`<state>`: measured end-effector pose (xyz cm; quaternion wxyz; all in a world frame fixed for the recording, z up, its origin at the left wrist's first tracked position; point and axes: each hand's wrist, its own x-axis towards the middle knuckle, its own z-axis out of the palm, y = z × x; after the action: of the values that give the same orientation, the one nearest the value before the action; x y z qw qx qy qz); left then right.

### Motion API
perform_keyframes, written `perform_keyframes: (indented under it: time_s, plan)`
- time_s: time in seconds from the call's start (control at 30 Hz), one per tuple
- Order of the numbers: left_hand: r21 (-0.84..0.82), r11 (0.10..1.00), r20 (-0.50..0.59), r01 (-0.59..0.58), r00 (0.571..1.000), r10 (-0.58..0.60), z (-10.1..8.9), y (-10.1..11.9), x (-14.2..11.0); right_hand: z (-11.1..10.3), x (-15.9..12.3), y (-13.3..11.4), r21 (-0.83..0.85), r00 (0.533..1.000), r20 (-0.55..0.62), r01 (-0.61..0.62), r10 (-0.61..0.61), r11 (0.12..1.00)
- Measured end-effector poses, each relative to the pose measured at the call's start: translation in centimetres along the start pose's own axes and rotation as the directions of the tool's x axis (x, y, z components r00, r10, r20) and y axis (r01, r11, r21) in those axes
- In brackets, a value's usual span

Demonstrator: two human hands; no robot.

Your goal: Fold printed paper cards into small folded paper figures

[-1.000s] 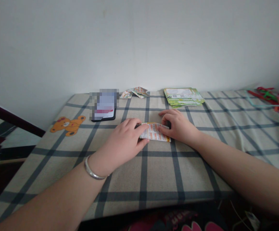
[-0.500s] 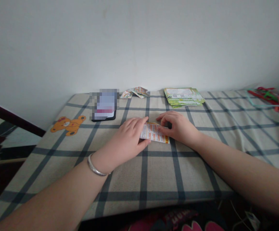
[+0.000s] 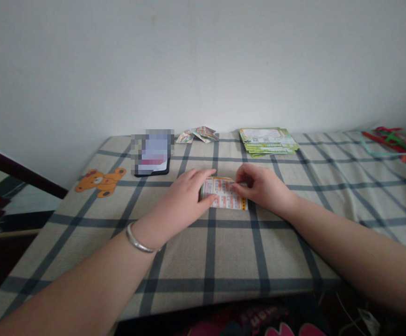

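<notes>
A small folded paper leaflet (image 3: 224,193), printed in orange and white with a yellow edge, lies on the checked cloth between my two hands. My left hand (image 3: 191,189), a silver bangle on its wrist, curves around the leaflet's left end and holds it. Its thumb presses on the near part of the paper, while the fingers reach along the far side. At the far right corner, my right hand (image 3: 261,186) has its thumb and bent index finger closed on the leaflet's edge. Those fingertips partly hide the corner.
Behind my left hand lies a phone (image 3: 153,154), its screen blurred. Several folded papers (image 3: 201,134) sit by the wall, and a stack of green leaflets (image 3: 268,140) lies farther right. Coloured ribbons (image 3: 399,144) are at the right edge. A bear picture (image 3: 101,182) is at left.
My left thumb has shifted up onto the leaflet, and more of the printed face shows. My right fingers have drawn in closer together at the far right corner.
</notes>
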<state>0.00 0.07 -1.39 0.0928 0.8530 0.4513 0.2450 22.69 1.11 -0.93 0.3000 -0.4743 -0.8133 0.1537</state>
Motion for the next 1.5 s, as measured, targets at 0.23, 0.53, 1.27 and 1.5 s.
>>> perform_keyframes:
  time_s: [0.23, 0.53, 1.27, 1.5]
  plan:
    - [-0.050, 0.997, -0.025, 0.054, 0.998, -0.055, 0.0, -0.2, 0.4, 0.0, 0.2, 0.0, 0.033, 1.000, 0.029, 0.011, -0.012, 0.999]
    - [-0.136, 0.990, -0.081, 0.033, 0.996, -0.044, -0.6, 0.2, 0.8, -0.2, -0.3, -0.1, 0.145, 0.999, -0.021, -0.039, 0.043, 0.989]
    - [-0.524, 0.828, -0.037, 0.198, 0.966, -0.255, -0.2, 0.4, 0.9, 0.5, 0.0, -0.5, 0.443, 0.980, -0.178, 0.003, 0.085, 0.897]
    - [-0.565, 0.803, -0.048, 0.187, 0.965, -0.258, -0.4, 1.0, 0.7, 0.5, -0.1, -0.4, 0.383, 0.984, -0.149, -0.028, 0.092, 0.923]
